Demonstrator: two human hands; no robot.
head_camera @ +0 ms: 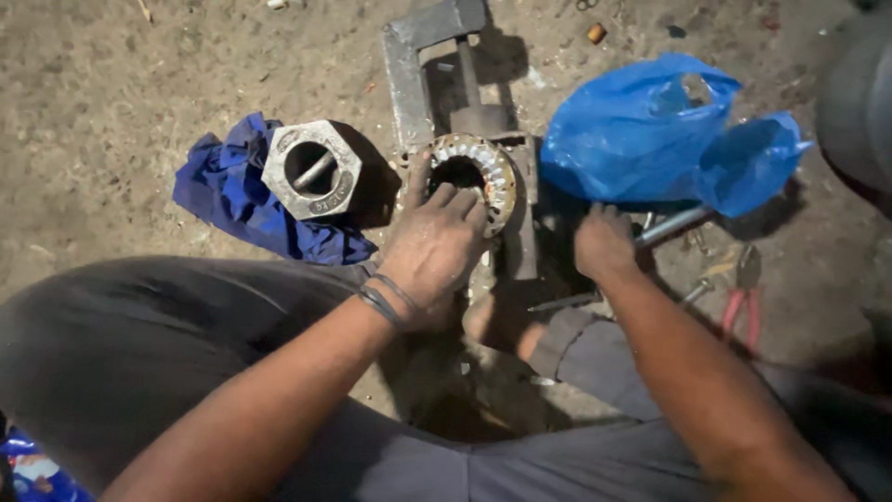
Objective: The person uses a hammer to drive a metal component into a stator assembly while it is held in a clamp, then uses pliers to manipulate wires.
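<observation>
My left hand [432, 244] rests on a round metal ring [492, 177] with copper-coloured windings, fingers hooked over its near rim and thumb on its left side. The ring sits clamped in a grey metal vise [409, 65] lying on the dirt ground. My right hand [604, 244] is closed around the near end of a shiny metal rod [674, 224] that runs off to the right, beside the vise. Both forearms reach forward over my dark trousers.
A hexagonal metal housing [311, 169] lies on a blue cloth [232, 200] to the left. A blue plastic bag [664, 139] is at the right. Red-handled pliers [745, 293] and small bolts lie on the ground at right. A dark object [859, 102] fills the right edge.
</observation>
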